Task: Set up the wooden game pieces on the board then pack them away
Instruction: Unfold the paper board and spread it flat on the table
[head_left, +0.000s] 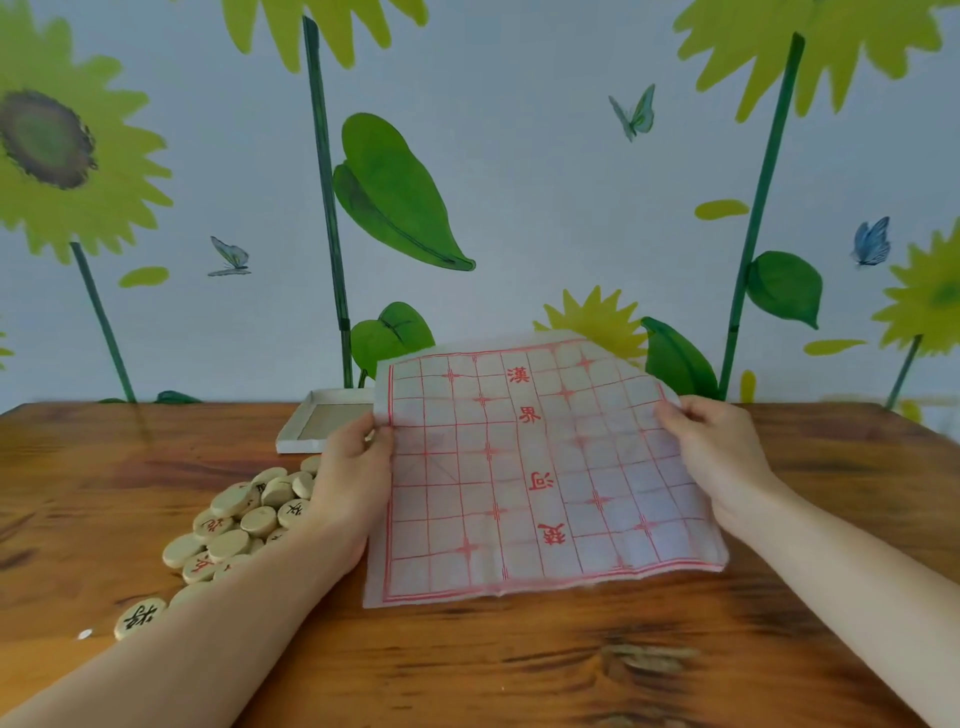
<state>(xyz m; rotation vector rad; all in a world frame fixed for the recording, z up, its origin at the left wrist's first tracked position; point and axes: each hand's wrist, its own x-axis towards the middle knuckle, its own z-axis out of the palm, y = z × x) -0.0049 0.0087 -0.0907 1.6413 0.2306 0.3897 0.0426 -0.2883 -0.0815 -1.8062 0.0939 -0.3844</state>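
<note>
A thin white paper board (524, 478) printed with a red grid and red characters is held above the wooden table (467, 660), its far edge lifted and its near edge touching the wood. My left hand (353, 467) pinches its left edge and my right hand (717, 457) pinches its right edge. A heap of round pale wooden game pieces (234, 525) with red and black characters lies on the table to the left, partly hidden behind my left forearm. One piece (139, 617) lies apart at the near left.
A shallow white box tray (311, 423) sits at the back of the table, partly hidden behind the paper board. A wall painted with sunflowers and butterflies stands right behind the table.
</note>
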